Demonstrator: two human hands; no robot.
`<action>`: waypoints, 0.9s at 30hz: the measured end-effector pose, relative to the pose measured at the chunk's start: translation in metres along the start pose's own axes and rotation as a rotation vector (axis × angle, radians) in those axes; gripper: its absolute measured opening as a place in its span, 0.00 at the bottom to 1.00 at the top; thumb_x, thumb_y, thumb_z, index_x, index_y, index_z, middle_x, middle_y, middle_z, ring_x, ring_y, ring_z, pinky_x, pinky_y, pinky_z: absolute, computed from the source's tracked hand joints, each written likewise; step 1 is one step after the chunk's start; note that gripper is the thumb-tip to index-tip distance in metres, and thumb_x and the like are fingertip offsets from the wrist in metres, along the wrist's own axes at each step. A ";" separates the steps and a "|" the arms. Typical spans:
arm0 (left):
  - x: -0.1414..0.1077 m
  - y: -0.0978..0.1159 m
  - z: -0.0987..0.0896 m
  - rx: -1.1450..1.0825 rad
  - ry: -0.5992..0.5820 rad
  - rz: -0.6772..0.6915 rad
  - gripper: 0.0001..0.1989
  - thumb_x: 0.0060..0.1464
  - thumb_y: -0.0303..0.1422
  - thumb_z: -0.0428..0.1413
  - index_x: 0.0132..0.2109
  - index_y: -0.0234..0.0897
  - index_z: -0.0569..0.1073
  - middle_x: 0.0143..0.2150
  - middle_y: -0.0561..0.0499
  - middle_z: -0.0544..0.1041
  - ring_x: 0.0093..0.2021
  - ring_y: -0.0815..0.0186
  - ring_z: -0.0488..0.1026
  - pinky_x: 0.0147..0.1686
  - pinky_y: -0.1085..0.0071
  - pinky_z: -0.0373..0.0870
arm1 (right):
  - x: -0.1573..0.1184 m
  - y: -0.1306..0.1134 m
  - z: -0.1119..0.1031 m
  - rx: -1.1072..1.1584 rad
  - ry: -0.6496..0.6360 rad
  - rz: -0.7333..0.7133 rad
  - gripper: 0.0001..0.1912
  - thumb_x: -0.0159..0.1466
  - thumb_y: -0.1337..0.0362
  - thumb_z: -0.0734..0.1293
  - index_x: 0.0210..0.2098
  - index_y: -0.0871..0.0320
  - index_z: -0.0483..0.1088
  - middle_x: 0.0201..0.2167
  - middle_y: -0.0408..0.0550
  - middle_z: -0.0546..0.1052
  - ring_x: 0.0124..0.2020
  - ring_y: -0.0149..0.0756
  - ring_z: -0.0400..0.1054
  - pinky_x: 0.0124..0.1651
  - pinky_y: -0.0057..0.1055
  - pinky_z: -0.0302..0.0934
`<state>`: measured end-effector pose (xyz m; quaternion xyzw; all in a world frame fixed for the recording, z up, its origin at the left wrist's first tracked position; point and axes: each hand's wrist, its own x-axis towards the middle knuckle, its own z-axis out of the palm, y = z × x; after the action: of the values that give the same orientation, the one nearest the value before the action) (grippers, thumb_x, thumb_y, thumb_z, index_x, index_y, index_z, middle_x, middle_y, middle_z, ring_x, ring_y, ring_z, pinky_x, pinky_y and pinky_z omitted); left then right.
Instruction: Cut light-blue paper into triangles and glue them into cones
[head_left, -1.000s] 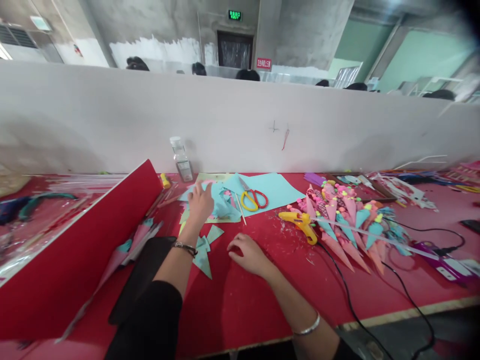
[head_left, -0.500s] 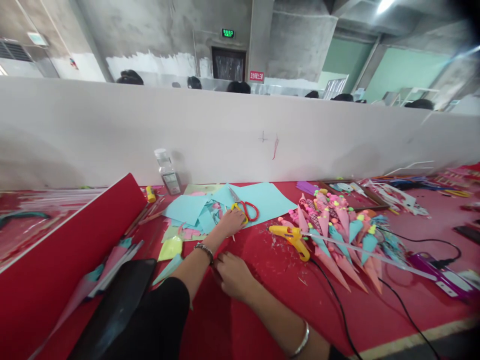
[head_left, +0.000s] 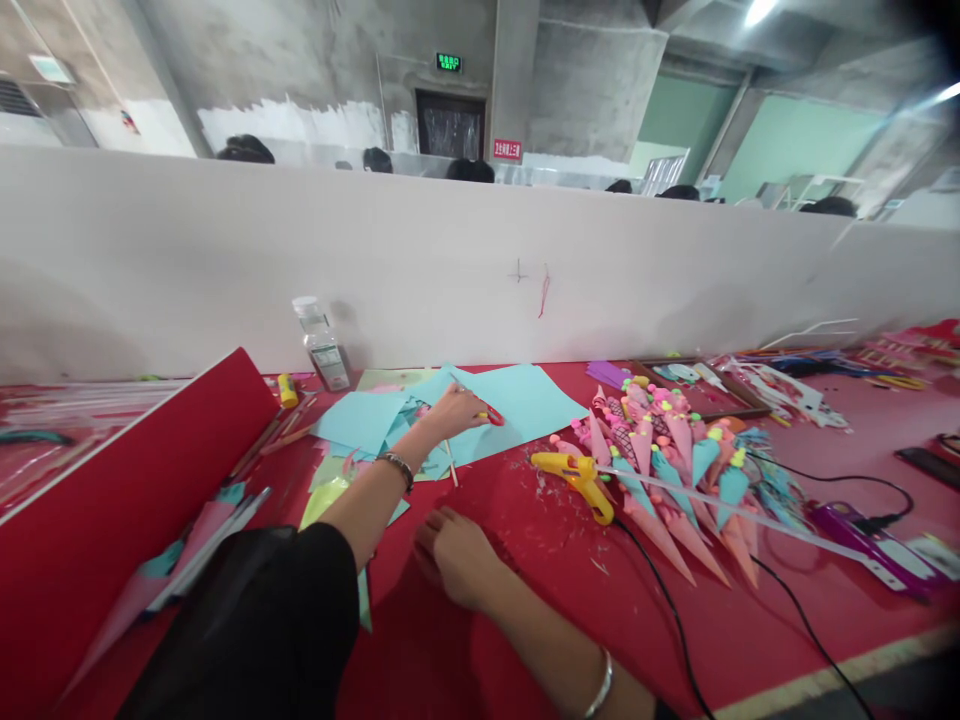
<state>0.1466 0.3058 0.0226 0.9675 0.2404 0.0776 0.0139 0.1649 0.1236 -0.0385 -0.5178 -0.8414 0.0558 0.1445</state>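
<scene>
My left hand is closed on a pair of scissors over the paper pile; part of the red handle shows past the fingers, and the rest is mostly hidden by the hand. Beneath it lie light-blue paper sheets and cut blue pieces. A thin pale stick lies just below that hand. Nearer to me, my right hand rests palm down on the red tabletop, its fingers loosely bent and nothing visible in them. Yellow paper is partly behind my left forearm.
A yellow glue gun and its cord lie right of my hands, beside a heap of pink and blue cones. A purple power strip is farther right. A clear bottle stands at the back, and a red board at the left.
My left hand has closed round the scissors and turned them, so less of the handles shows. My right hand has shifted slightly toward me. Yellow paper by my left forearm has moved.
</scene>
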 end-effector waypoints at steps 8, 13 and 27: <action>0.027 -0.032 -0.063 -0.207 0.201 -0.064 0.14 0.54 0.39 0.47 0.26 0.35 0.69 0.22 0.55 0.67 0.28 0.69 0.64 0.32 0.73 0.53 | 0.000 -0.001 0.003 0.036 0.053 0.002 0.05 0.59 0.67 0.59 0.34 0.56 0.65 0.32 0.46 0.70 0.35 0.34 0.63 0.34 0.27 0.55; 0.018 -0.032 -0.086 -0.372 0.376 -0.181 0.15 0.54 0.39 0.44 0.25 0.35 0.65 0.19 0.58 0.55 0.22 0.72 0.54 0.24 0.76 0.51 | 0.000 0.003 0.007 0.066 0.081 -0.006 0.05 0.60 0.67 0.58 0.35 0.57 0.65 0.32 0.47 0.69 0.35 0.34 0.62 0.35 0.28 0.54; -0.034 -0.027 -0.138 -0.552 0.744 -0.506 0.13 0.52 0.36 0.45 0.23 0.36 0.63 0.17 0.58 0.53 0.20 0.72 0.51 0.21 0.74 0.47 | 0.027 0.034 -0.026 0.091 0.167 0.216 0.21 0.60 0.76 0.56 0.52 0.60 0.57 0.46 0.53 0.64 0.48 0.36 0.59 0.49 0.33 0.55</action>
<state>0.0831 0.3126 0.1523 0.7465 0.4257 0.4705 0.2003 0.1909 0.1614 -0.0169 -0.6010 -0.7624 0.0659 0.2306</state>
